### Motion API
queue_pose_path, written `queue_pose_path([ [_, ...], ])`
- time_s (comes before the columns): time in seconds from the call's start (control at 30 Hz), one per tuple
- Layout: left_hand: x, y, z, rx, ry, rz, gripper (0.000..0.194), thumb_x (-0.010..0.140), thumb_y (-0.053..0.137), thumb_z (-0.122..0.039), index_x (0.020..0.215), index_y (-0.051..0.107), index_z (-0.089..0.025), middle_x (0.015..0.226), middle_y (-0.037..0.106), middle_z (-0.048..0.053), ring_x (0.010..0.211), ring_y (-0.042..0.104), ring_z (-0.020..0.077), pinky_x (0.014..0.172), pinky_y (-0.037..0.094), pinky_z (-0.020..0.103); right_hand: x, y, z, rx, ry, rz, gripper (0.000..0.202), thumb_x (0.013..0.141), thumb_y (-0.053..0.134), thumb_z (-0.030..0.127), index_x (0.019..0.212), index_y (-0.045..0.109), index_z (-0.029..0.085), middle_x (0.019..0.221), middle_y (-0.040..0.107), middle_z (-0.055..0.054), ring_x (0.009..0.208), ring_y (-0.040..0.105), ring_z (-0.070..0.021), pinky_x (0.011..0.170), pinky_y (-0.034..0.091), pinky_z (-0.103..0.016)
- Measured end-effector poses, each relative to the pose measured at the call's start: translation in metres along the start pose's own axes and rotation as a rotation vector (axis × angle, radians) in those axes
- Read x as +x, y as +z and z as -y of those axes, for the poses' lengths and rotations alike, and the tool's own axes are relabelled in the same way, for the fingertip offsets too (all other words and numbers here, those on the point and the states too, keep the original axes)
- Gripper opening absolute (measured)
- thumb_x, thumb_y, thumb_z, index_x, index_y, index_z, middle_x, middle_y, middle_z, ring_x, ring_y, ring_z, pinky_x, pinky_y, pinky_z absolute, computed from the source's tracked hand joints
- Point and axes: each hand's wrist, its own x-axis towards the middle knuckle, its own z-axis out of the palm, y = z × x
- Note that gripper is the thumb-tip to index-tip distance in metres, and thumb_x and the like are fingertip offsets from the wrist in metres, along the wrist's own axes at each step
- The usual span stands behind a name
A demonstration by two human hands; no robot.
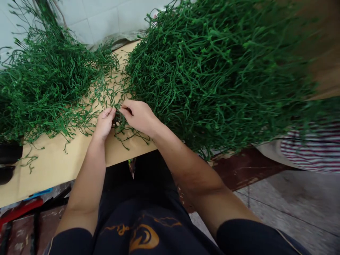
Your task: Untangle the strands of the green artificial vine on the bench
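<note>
Thin green plastic plant stems [121, 124] are pinched between my two hands over the board. My left hand [105, 122] is closed, its thumb and fingers pressed together on them. Beside it my right hand [138, 115] pinches at the upper part of the same stems, its fingers curled. Some loose strands [124, 141] hang below the hands, and others lie just beyond them. On the right rises a large heap of green curly stems [212, 78], very close to my right forearm. A second, looser heap [53, 88] spreads out to the left.
Tan board [63, 163] covers the work surface. A white tiled wall [103, 21] stands behind. At lower left lie a red-handled tool [21, 210] and a blue item [39, 193]. Striped cloth [310, 148] shows at right, above a grey floor [292, 202].
</note>
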Motion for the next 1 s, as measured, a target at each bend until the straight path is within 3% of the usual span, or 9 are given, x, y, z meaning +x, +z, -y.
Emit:
queue_pose_path([
  [0.13, 0.001, -0.001, 0.000, 0.085, 0.037, 0.060, 0.037, 0.077, 0.065, -0.039, 0.055, 0.046, -0.016, 0.048, 0.034, -0.006, 0.044, 0.032, 0.0050, 0.044, 0.030, 0.019, 0.003, -0.002, 0.000, 0.094, 0.047, -0.014, 0.017, 0.086, 0.045, 0.024, 0.073, 0.052, 0.015, 0.068, 0.050, -0.001, 0.062, 0.039, -0.0101, 0.061, 0.030, -0.025],
  [0.27, 0.003, -0.001, 0.000, 0.164, 0.173, 0.108, 0.034, 0.075, 0.067, -0.034, 0.053, 0.050, -0.015, 0.054, 0.044, -0.004, 0.055, 0.041, 0.0069, 0.056, 0.037, 0.019, 0.005, 0.003, -0.003, 0.111, 0.119, 0.040, 0.015, 0.085, 0.050, 0.029, 0.078, 0.050, 0.015, 0.073, 0.051, -0.002, 0.064, 0.040, -0.0114, 0.063, 0.032, -0.026],
  [0.47, 0.003, -0.002, 0.000, 0.087, 0.083, 0.110, 0.031, 0.076, 0.067, -0.033, 0.055, 0.052, -0.015, 0.050, 0.041, -0.005, 0.049, 0.036, 0.0059, 0.048, 0.031, 0.018, 0.002, 0.004, -0.003, 0.158, 0.029, 0.021, 0.019, 0.085, 0.048, 0.024, 0.068, 0.041, 0.018, 0.065, 0.041, 0.002, 0.062, 0.035, -0.0105, 0.061, 0.027, -0.025],
  [0.77, 0.004, 0.003, -0.003, 0.025, 0.001, -0.049, 0.027, 0.075, 0.069, -0.026, 0.058, 0.051, -0.015, 0.047, 0.039, -0.007, 0.041, 0.030, 0.0038, 0.041, 0.026, 0.019, -0.007, 0.005, -0.001, 0.189, 0.023, 0.079, 0.031, 0.090, 0.041, 0.026, 0.062, 0.028, 0.020, 0.061, 0.033, 0.003, 0.059, 0.027, -0.0096, 0.059, 0.022, -0.026],
  [1.0, 0.007, 0.001, 0.004, -0.055, 0.022, -0.132, 0.024, 0.077, 0.067, -0.029, 0.064, 0.051, -0.017, 0.050, 0.036, -0.006, 0.044, 0.038, 0.0050, 0.046, 0.031, 0.019, -0.014, 0.008, 0.003, 0.167, 0.013, 0.065, 0.032, 0.093, 0.035, 0.028, 0.062, 0.034, 0.019, 0.063, 0.040, 0.001, 0.062, 0.034, -0.0105, 0.061, 0.025, -0.026],
])
